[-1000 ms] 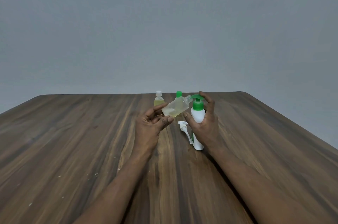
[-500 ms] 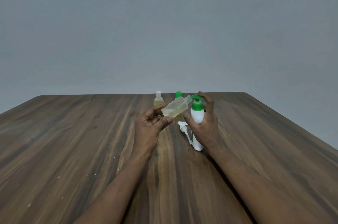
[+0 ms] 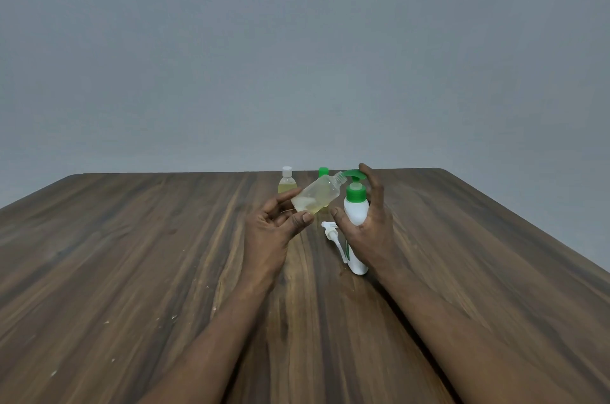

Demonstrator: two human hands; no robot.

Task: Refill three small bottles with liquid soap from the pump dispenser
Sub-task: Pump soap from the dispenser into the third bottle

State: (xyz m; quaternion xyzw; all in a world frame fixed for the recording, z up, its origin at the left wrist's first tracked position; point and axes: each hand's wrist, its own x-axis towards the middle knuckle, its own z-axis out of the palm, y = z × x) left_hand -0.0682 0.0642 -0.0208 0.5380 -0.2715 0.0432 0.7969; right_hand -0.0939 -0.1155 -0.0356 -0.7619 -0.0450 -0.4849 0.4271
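While your left hand grips the tilted small bottle and your right hand clasps the pump dispenser, keep the bottle's neck under the spout and press slowly.

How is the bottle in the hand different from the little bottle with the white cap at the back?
The held bottle is tilted, lifted off the table in the left hand; the white-capped bottle stands upright on the table. The held bottle has no cap, its open neck by the green pump spout; the white-capped bottle is closed. The held bottle looks bigger. Both are clear with yellowish liquid inside.
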